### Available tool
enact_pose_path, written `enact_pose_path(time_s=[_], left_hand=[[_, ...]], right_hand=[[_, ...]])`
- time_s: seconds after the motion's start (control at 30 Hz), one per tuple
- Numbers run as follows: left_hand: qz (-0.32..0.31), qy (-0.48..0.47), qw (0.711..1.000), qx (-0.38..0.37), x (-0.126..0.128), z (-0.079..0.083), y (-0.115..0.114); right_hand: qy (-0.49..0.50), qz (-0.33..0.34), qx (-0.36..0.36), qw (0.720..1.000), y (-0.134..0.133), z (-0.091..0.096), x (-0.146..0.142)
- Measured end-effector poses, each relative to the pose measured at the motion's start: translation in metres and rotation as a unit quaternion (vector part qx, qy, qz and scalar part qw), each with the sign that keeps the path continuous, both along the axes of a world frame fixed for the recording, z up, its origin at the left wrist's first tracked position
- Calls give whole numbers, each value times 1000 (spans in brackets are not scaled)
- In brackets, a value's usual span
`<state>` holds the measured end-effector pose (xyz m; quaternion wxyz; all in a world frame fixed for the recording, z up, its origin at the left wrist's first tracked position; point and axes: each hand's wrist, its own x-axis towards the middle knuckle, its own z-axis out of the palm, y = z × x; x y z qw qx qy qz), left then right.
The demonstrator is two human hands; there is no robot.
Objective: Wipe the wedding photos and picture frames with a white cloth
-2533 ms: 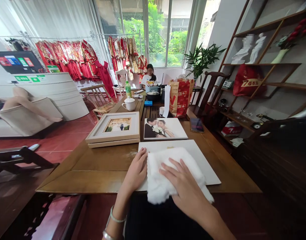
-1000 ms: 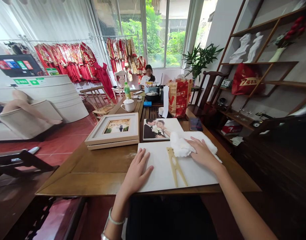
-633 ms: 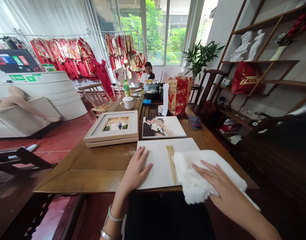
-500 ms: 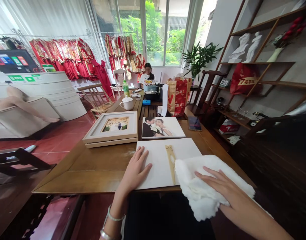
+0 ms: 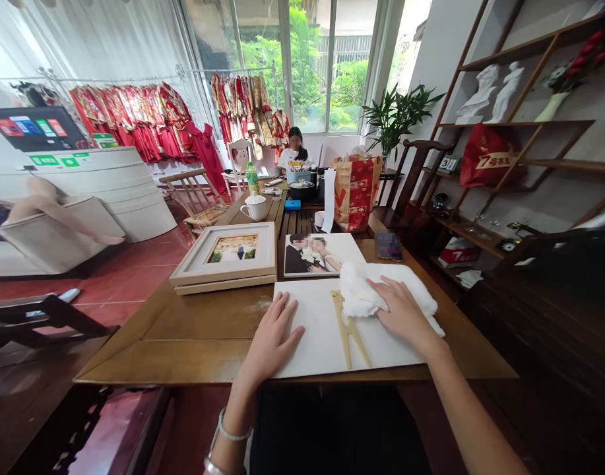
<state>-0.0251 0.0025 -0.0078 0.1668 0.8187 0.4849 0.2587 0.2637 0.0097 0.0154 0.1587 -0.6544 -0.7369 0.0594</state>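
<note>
On the wooden table (image 5: 193, 323) a flat white board (image 5: 307, 330) lies near the front edge. My left hand (image 5: 271, 340) rests on the board's left part, fingers spread, holding nothing. A beige two-pronged shape with a small animal-like head (image 5: 349, 336) is on the board's middle; whether it is printed or loose I cannot tell. My right hand (image 5: 406, 313) presses on a fluffy white cloth (image 5: 366, 300), fingers bent over it. The cloth covers the board's upper right corner and overlaps the wedding photo panel (image 5: 307, 254) behind. Part of the beige shape's upper right side is hidden by the cloth.
Left of the panel lies a stack of picture frames (image 5: 227, 257), with a lidded white cup (image 5: 255, 207) behind. A dark pixelated object (image 5: 388, 245) sits on the right. Further back stand a red and brown paper bag (image 5: 355, 191) and a seated person (image 5: 293, 150).
My right hand has moved the cloth forward and left, from the front right edge up to the board's far side. More of the beige shape's lower prongs shows. My left hand stays on the board.
</note>
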Motion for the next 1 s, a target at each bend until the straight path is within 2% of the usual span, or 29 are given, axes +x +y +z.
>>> enact_pose_path(time_s=[0.17, 0.3, 0.4, 0.5, 0.63, 0.73, 0.8, 0.9, 1.0], left_hand=[[3, 2, 1000, -1, 1, 0, 0], [4, 9, 1000, -3, 1, -1, 1], [6, 16, 1000, -5, 1, -1, 0], [6, 14, 1000, -3, 1, 0, -1], [4, 12, 1000, 2, 1, 0, -1], [4, 13, 1000, 3, 0, -1, -1], [4, 14, 1000, 4, 0, -1, 0], [2, 16, 1000, 3, 0, -1, 0], [2, 14, 1000, 2, 0, -2, 1]], right_hand=[[-9, 38, 10, 999, -60, -2, -7], [-7, 76, -26, 997, -115, -4, -1], [5, 85, -54, 995, -131, -3, 10], [26, 88, -81, 992, -112, 1, 17], [56, 76, -63, 994, -52, 5, 3], [73, 15, -41, 996, -9, 5, -20], [76, -24, -28, 996, 7, 4, -38], [75, -37, -16, 996, 8, 2, -59], [67, -19, -9, 998, -15, -1, -70]])
